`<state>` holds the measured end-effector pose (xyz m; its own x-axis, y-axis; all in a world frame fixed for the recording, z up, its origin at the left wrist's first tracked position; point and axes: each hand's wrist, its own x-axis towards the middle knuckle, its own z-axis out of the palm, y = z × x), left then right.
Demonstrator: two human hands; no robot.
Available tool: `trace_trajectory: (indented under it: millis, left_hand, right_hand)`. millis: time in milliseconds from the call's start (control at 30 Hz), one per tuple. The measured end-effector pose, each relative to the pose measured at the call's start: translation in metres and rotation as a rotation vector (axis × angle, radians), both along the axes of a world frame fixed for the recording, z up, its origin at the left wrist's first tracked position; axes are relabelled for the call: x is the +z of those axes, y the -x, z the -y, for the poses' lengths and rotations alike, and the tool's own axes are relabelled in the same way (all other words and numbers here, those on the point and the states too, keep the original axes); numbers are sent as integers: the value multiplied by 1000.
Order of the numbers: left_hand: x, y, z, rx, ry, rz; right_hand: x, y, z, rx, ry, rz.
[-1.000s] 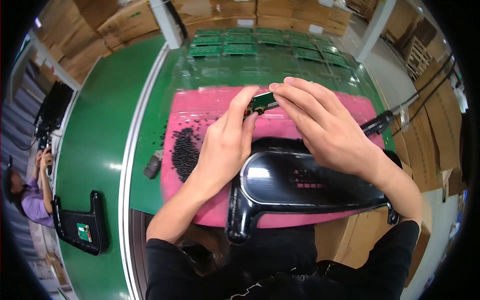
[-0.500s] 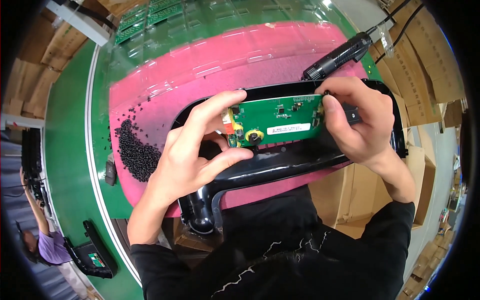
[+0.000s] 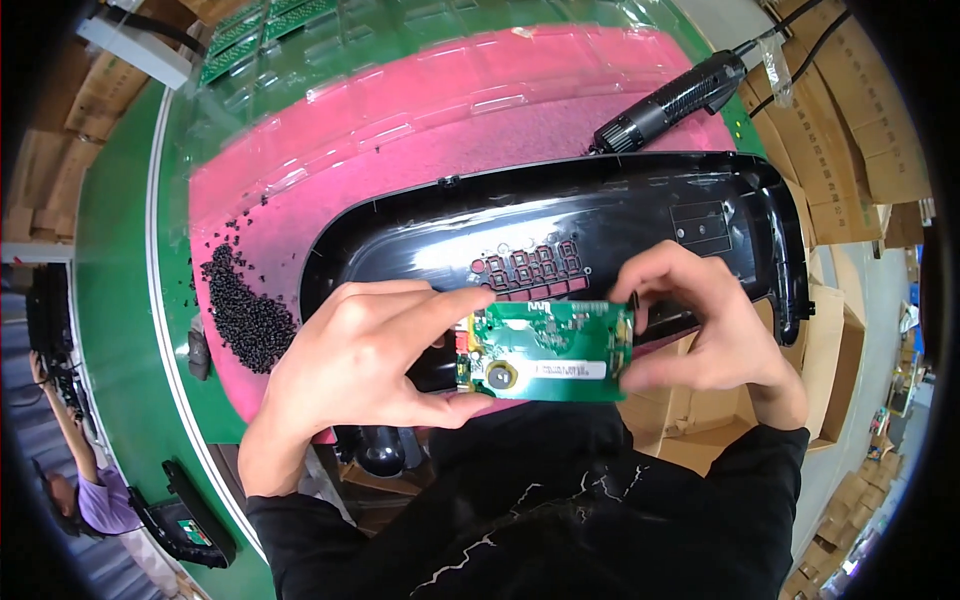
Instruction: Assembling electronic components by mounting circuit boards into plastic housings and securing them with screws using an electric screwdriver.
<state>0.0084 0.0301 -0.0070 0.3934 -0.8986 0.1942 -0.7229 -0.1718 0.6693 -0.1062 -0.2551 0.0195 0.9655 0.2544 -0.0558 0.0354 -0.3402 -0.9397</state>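
Observation:
A green circuit board [image 3: 550, 342] with a white label strip and a round black part in a yellow ring is held level above the near edge of a black plastic housing [image 3: 390, 225]. My left hand [image 3: 350, 350] grips its left end, thumb below and forefinger above. At the opposite end, my right hand [image 3: 715, 325] has its fingers at the upper corner and its thumb at the lower one, closed around the edge. The housing lies hollow side up, with digit-shaped cutouts [image 3: 530, 265] in its middle.
Small black screws [image 3: 240, 310] lie heaped left on the pink mat [image 3: 430, 135]. A black electric screwdriver [image 3: 670, 105] lies at the back right, beside clear plastic trays [image 3: 400, 70]. Cardboard boxes [image 3: 715, 430] stand at right. Another person [image 3: 105, 500] is at far left.
Both hands have brought the circuit board toward me, off the housing's middle, so the cutouts now show. The right thumb has shifted down to the board's lower corner.

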Motion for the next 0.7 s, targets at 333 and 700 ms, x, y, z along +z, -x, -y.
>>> trace_trajectory:
  millis: [333,700]
  left_hand:
    - [-6,-8,12,143,-30,13]
    - [-1,-6,20,202,-240,160]
  right_hand:
    - [-33,-21,16,-93,256,311]
    - [-41,-26,12,-103,394,377]
